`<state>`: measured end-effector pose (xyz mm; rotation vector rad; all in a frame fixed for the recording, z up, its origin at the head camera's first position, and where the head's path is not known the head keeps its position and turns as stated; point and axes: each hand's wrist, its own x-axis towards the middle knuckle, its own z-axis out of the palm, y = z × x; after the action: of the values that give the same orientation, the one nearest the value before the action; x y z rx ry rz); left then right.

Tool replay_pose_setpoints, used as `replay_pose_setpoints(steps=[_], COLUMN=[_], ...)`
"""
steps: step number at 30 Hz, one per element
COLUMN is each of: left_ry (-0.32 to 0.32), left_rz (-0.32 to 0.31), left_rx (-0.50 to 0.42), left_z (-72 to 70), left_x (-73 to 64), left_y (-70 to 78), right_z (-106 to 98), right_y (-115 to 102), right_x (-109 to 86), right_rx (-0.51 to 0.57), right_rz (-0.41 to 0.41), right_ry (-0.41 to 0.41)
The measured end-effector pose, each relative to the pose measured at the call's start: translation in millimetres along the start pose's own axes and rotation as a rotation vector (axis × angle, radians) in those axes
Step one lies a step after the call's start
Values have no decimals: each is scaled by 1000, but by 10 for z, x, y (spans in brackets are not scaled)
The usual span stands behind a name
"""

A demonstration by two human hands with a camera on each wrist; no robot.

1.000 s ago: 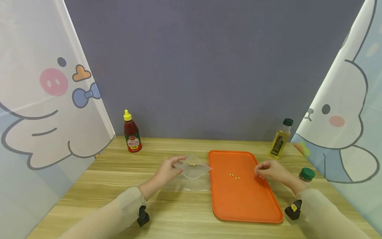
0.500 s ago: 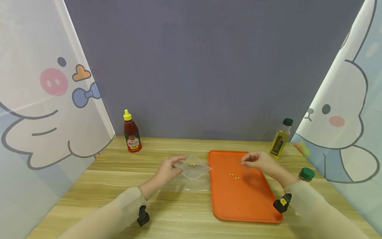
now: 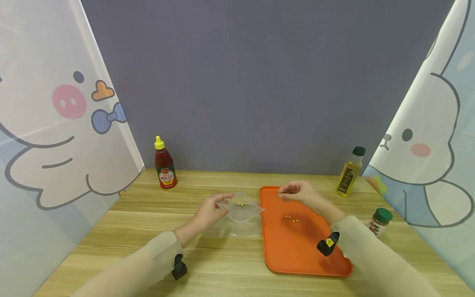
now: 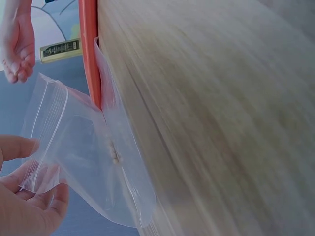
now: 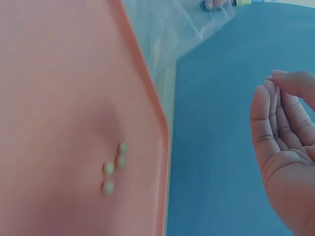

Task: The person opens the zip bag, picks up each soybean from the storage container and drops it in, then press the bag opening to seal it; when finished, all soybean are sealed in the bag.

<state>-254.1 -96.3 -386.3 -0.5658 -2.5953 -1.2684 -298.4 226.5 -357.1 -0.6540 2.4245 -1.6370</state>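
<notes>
My left hand [image 3: 209, 212] pinches the rim of a clear zip bag [image 3: 243, 214], thumb and fingers on either side of the plastic. The bag's mouth gapes, and several yellowish soybeans [image 3: 240, 203] lie inside; the left wrist view shows them blurred near the bottom. Over the far left part of an orange tray [image 3: 300, 255], my right hand [image 3: 302, 193] is raised with thumb and fingertips together. A tiny pale soybean [image 4: 17, 73] shows faintly at these fingertips in the left wrist view. Several more soybeans [image 5: 114, 167] lie on the tray below.
A ketchup bottle [image 3: 165, 169] with a yellow cap stands at the back left. An oil bottle [image 3: 348, 175] stands at the back right, and a green-capped spice jar [image 3: 379, 222] right of the tray. Bare wooden table [image 3: 141, 222] surrounds the left forearm.
My right hand has risen from the tray's right side and travelled left towards the bag. The left hand and the bag have stayed in place. The soybeans on the tray have not moved.
</notes>
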Motion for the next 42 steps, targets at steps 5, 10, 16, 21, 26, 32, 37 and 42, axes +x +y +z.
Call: replay_pose_setpoints(steps=[5,10,16,21,26,32,37,42], left_ry=[-7,-14,-17,-24,-31,-31,-32,-26], left_rz=[2,-1,7,18,21,5,3,-7], left_rx=[10,0,-2,-3,-21,-41,-46,-42], left_z=[10,7,-1,1,5,-3,-8,-8], left_x=[15,22,30,38,38,31,34,25], left_y=[22,43,35,16,10,25,25,12], right_z=[186,390,627,771,842,861,837,745], right_y=[-107,-224,-302,-333,-327,-326,-335,-313], right_x=[108,231,380,436,463,474,469,412], right_rx=[15,-19,-62,-142,-195,-208,-194,-154], right_rz=[-10,-50,-96,-133,-136,-131,-127,-124], right_ry=[-48,-69,-52,-36,-26,-15,-5,6])
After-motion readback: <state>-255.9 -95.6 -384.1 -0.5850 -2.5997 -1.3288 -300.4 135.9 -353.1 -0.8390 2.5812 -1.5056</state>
